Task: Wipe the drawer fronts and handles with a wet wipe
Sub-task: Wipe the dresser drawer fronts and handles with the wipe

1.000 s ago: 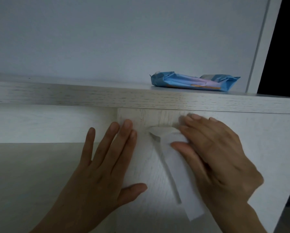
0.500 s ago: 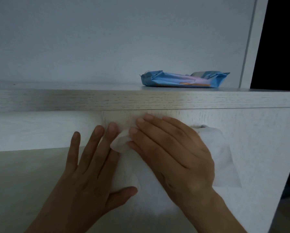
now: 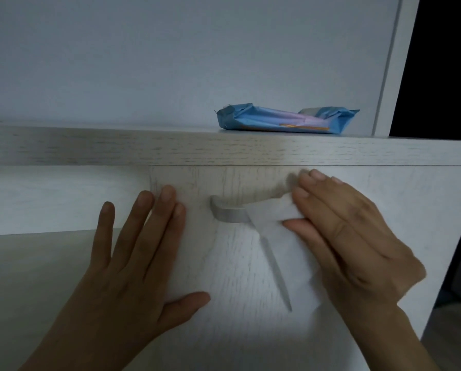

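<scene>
A pale wood-grain drawer front (image 3: 232, 263) fills the lower middle of the view. Its grey curved handle (image 3: 228, 212) shows at its left end; the right part is covered by a white wet wipe (image 3: 280, 236). My right hand (image 3: 344, 236) lies flat on the wipe with straight fingers and presses it against the handle and the front. My left hand (image 3: 133, 263) rests flat on the drawer's left edge, fingers spread and straight, holding nothing.
A thick wooden top (image 3: 170, 148) runs above the drawer. On it, at the back right, lies a blue pack of wet wipes (image 3: 285, 120). A white wall stands behind, a dark opening at the far right, a recessed panel (image 3: 36, 199) left of the drawer.
My right hand has slid the wipe to the right, from beside my left fingers to the handle's right part, baring the handle's left end. My left hand has stayed in place.
</scene>
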`<state>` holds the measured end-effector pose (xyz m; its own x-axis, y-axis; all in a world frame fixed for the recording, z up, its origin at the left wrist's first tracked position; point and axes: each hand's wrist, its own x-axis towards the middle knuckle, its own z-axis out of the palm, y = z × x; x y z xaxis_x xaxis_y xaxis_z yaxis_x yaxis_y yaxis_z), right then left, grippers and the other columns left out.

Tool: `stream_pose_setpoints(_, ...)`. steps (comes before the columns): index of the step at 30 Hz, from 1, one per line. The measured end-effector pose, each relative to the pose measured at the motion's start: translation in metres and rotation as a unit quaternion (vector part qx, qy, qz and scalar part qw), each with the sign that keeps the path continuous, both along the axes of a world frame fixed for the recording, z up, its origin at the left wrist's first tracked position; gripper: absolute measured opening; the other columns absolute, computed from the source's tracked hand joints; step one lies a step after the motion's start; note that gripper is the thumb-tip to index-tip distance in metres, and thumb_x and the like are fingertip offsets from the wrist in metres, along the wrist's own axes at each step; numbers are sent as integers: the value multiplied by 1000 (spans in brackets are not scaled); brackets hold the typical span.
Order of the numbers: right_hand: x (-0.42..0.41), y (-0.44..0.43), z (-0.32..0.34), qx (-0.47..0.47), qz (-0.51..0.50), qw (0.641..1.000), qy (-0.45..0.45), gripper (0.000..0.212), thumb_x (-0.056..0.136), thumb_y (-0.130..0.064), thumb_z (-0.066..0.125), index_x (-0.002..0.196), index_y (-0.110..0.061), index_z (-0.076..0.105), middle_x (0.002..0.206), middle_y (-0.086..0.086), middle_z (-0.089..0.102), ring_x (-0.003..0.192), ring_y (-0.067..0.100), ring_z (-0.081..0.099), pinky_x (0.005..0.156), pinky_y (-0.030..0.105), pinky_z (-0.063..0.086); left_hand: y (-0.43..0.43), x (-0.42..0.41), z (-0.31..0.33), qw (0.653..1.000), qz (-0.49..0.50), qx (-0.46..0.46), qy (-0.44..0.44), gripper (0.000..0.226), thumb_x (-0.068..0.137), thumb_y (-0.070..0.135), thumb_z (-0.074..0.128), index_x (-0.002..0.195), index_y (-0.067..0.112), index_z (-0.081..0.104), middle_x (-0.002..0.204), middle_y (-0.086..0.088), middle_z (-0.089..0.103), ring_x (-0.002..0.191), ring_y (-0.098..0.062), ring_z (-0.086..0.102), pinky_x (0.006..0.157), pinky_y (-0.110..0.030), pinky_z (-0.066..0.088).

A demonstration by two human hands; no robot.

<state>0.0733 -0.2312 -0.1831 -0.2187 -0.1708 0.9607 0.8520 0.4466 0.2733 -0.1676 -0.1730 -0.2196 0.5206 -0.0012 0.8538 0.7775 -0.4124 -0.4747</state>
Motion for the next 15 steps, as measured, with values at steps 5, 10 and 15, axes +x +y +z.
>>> stream_pose_setpoints(5, -8, 0, -10, 7, -6, 998, 59, 24, 93, -12, 66, 110, 2, 60, 120, 14, 58, 114, 16, 61, 100, 27, 47, 0, 0, -1, 1000, -2, -9, -1, 87, 100, 63, 26, 156, 2, 0, 165, -10, -7, 153, -26, -1, 121, -53, 6)
stream_pose_setpoints(10, -18, -4, -12, 9, -24, 998, 62, 21, 94, -12, 64, 110, 2, 60, 120, 11, 58, 112, 16, 61, 102, 27, 46, -1, 1, -1, 1000, -1, -16, -3, 87, 100, 63, 25, 156, 2, -1, 165, -11, -8, 153, -26, -1, 121, -53, 7)
stream_pose_setpoints(15, -21, -7, -7, 1, -30, 999, 39, 20, 96, -16, 62, 109, -1, 62, 117, 9, 60, 112, 14, 60, 102, 30, 46, -2, 1, -2, 1000, 6, -13, -7, 87, 100, 62, 25, 156, 1, 0, 165, -12, -7, 153, -27, -1, 120, -54, 8)
